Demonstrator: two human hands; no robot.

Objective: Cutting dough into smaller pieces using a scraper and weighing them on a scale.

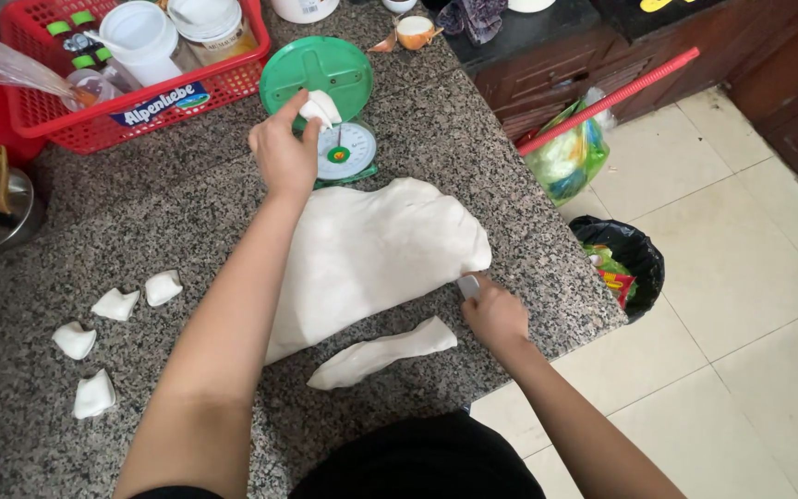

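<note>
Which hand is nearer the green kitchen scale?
Left. The left hand holds a small dough piece over the green kitchen scale; the right hand rests far off, beside the big dough.

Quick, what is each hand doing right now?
Left hand: closed on a small dough piece over the green scale.
Right hand: closed on a scraper beside the big dough.

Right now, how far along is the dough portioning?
Done: four small dough pieces lie apart on the granite counter, and a cut strip waits. In hand: the left hand holds a dough piece over the green scale; the right hand touches the big dough slab, which remains uncut.
</note>
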